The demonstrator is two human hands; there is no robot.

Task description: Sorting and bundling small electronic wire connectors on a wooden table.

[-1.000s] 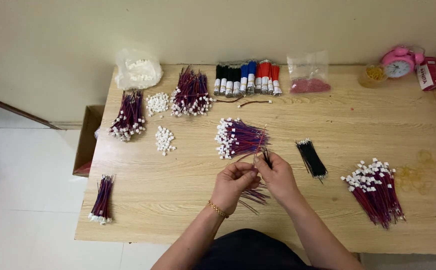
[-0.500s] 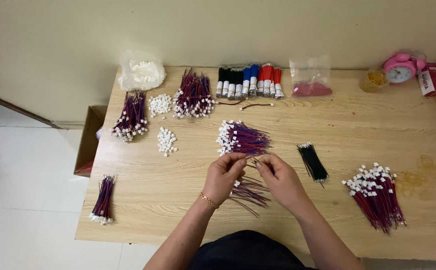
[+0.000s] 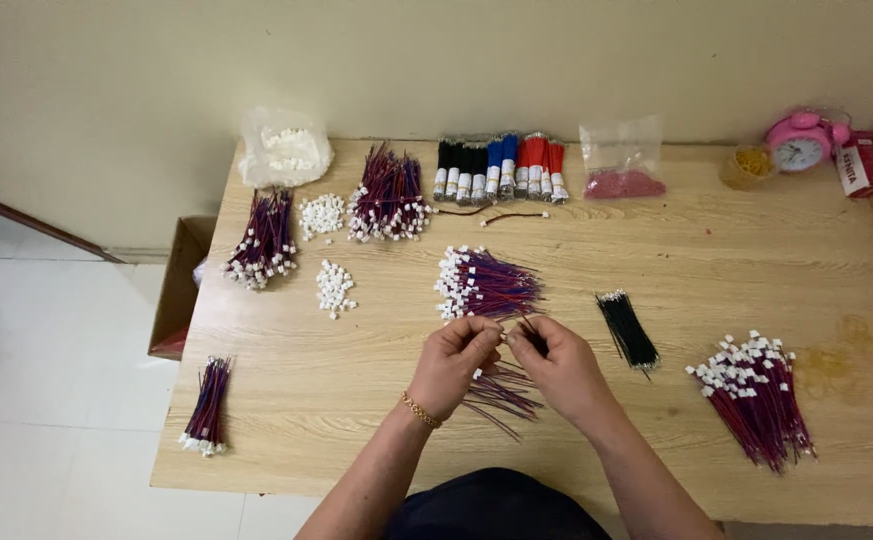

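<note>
Two hands are brought together over the middle of the table, fingertips nearly touching. The left hand is closed in a pinch on a thin wire, and the right hand is pinched at the same wire from the other side; what is gripped at the very tips is too small to be made out. Just beneath the hands, a loose bunch of red and purple wires is spread on the wood. Just beyond the fingertips, a bundle of wires with white connectors is laid. To the right of the right hand, a small bundle of black wires is seen, and farther right a larger bundle with white connectors. Beyond and to the left of the left hand, a little heap of white connectors is placed. Far to the left, near the table's edge, a slim wire bundle is set. Along the far edge, a row of black, blue and red spools is lined up, and a pink alarm clock stands at the far right.
</note>
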